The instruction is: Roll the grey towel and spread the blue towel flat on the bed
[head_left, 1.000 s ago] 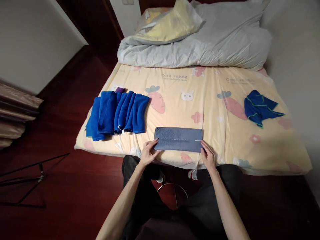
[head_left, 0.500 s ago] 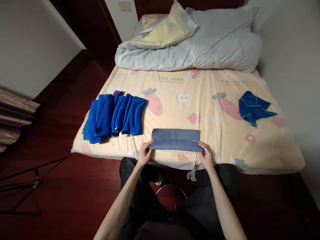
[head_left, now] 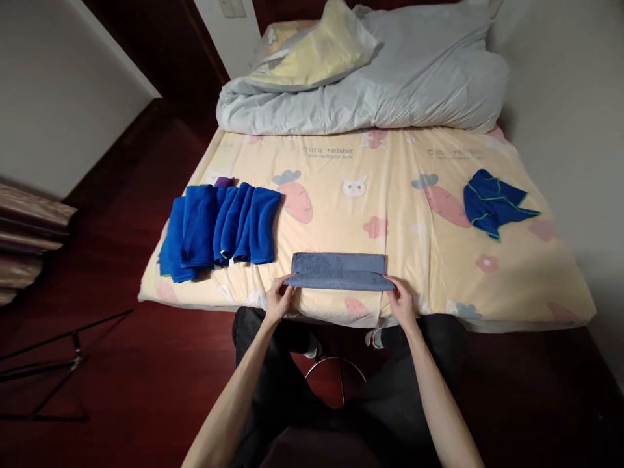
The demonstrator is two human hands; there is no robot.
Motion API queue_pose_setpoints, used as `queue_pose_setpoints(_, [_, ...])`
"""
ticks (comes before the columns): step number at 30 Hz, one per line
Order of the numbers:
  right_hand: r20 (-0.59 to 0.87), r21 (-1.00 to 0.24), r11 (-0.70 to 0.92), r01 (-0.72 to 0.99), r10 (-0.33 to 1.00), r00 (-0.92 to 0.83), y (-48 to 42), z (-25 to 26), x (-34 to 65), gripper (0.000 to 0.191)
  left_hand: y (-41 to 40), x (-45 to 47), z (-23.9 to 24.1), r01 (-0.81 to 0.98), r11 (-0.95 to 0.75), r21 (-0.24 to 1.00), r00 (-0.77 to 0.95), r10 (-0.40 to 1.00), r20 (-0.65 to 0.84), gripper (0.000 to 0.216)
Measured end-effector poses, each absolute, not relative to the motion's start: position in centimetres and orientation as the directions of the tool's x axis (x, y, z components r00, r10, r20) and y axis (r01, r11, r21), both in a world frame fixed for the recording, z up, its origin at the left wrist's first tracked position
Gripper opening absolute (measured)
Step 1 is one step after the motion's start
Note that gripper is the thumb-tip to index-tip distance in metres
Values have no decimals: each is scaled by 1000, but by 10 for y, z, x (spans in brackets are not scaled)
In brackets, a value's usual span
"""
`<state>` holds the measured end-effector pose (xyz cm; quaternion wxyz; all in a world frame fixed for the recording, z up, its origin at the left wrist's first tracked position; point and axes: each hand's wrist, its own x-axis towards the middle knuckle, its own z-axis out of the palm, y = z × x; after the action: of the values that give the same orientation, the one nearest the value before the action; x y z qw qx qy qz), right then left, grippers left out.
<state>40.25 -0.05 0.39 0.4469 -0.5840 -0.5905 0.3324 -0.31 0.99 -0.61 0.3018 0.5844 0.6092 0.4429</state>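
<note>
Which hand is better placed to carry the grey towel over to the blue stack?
Left. The left hand grips the grey towel at the end nearer the blue stack; the right hand holds the far end.

Duvet point(head_left: 390, 78) top cut by frame edge, purple item point(head_left: 224, 182) mostly hidden behind blue towels point(head_left: 219, 224)

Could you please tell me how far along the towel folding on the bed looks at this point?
Done: a row of folded blue towels lies at the bed's left edge. In hand: the grey-blue towel, folded into a long strip, with the left hand and right hand each pinching a near corner in a closed grip. Left: a crumpled dark blue cloth with green trim lies unfolded on the right.
</note>
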Motion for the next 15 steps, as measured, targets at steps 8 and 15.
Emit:
queue_pose_setpoints(8, [47,-910,-49,413,975,218,0,-10,404,47,11,-3,-10,368,50,928,-249,967,47,40])
queue_pose_setpoints(15, [27,-938,-42,344,981,191,-1,-8,401,53,15,1,-1,248,85,965,-288,957,-11,46])
